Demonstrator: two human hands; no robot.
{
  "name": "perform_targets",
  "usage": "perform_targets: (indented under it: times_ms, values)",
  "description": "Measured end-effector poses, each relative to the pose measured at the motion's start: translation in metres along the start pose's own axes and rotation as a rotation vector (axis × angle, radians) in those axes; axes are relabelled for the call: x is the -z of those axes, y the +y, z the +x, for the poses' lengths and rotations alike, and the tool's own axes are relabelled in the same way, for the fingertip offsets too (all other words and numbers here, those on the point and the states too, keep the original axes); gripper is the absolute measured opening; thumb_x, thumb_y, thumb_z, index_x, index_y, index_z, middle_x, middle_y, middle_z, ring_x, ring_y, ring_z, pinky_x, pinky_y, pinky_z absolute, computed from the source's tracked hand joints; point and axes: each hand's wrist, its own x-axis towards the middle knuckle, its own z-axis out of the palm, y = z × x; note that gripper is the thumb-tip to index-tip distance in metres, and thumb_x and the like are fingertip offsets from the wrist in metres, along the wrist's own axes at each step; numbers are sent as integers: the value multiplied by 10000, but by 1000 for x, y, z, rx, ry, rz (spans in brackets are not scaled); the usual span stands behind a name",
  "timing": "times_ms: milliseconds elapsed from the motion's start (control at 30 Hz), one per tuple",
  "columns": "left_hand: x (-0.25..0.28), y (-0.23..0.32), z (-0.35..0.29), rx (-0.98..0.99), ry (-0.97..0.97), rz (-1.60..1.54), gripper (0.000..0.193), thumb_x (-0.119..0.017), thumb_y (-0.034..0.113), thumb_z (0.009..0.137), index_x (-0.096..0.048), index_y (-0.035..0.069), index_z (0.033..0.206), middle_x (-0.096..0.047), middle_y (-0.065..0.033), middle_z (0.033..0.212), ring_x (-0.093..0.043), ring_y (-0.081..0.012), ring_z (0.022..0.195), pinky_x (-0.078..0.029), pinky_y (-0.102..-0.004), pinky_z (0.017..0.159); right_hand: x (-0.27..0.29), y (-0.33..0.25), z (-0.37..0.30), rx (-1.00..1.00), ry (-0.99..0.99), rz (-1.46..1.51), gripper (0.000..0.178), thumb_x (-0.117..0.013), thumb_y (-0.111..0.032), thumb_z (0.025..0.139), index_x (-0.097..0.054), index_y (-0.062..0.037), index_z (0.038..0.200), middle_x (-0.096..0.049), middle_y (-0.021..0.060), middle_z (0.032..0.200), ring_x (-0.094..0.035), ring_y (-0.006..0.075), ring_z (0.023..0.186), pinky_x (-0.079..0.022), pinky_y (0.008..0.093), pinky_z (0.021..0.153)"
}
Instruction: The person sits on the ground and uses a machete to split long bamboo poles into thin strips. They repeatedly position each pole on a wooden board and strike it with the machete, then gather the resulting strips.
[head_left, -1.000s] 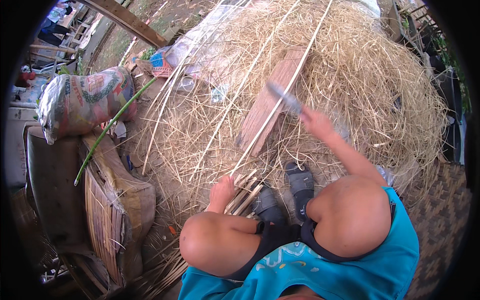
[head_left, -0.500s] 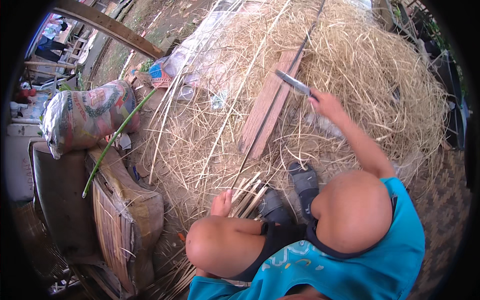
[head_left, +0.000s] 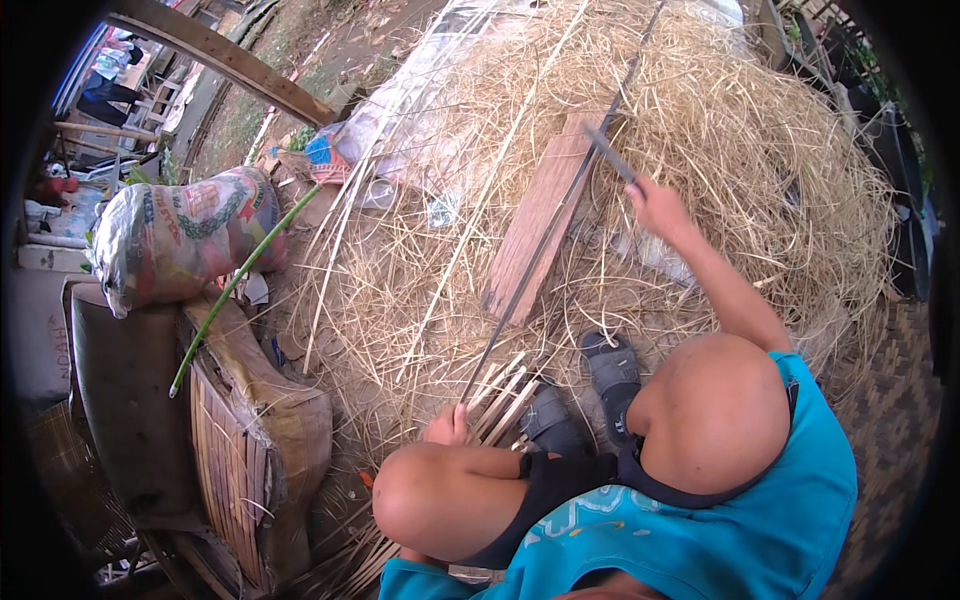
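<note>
My left hand [head_left: 447,427] is beside my left knee, its fingers closed on the near end of a long, thin dark strip [head_left: 548,236]. That strip runs away from me over a reddish-brown wooden plank [head_left: 525,215] and on across the pile of shavings. My right hand [head_left: 660,210], arm stretched forward, grips a knife [head_left: 614,157] by its handle. The grey blade points up and left, its tip close to the strip near the plank's far end. Whether the edge touches the strip, I cannot tell. Several pale split strips [head_left: 503,400] lie by my feet.
A large heap of straw-coloured shavings [head_left: 740,150] spreads beyond the plank and to the right. On the left, a stuffed woven sack [head_left: 185,235] rests on a worn piece of furniture [head_left: 285,420], with a green stalk [head_left: 245,270] leaning across. My sandalled feet [head_left: 610,375] are close by.
The knife blade has swung from nearly across the strip to a steeper angle, its tip moving right and farther away. My left hand has come slightly nearer to me with the strip's end.
</note>
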Motion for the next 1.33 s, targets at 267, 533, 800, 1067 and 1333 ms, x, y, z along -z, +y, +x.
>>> perform_targets:
  times_ms: [267,533,800,1067,1333]
  values:
    - [-6,14,18,115,-94,164,414,-442,433,1049,-575,54,949,-651,-281,757,-627,-512,709,-460,-617,648,-56,31,-41,351,-24,-158,447,-474,-480,1038,-523,-282,1437,-699,176,968,-703,336,861,-575,488,788]
    - [19,-12,36,115,-183,-204,527,-431,435,1065,-626,-3,846,-616,-185,687,-562,-303,630,-452,-451,646,-79,-39,-49,326,-239,-83,465,-468,-449,1042,-513,-194,1427,-712,206,960,-706,377,921,-564,500,826]
    - [25,14,37,185,-307,-300,542,-505,431,1050,-598,-13,755,-550,-69,632,-510,-162,643,-436,-368,613,-48,-6,-22,210,-124,-89,459,-508,-450,1027,-538,-149,1371,-701,206,842,-708,404,807,-575,527,705]
    - [-24,-23,46,68,-216,-519,483,-489,407,1069,-616,32,793,-487,21,654,-452,-86,640,-382,-291,580,-42,3,-16,359,-159,-301,405,-536,-436,1002,-566,-218,1342,-738,146,972,-707,409,795,-580,514,728]
    - [-27,27,87,101,-241,-114,458,-576,472,1007,-712,41,1083,-754,-157,990,-667,-324,844,-506,-380,820,-21,5,-13,153,-79,-145,500,-522,-464,1023,-541,-171,1428,-711,238,1097,-724,310,1011,-522,454,1016]
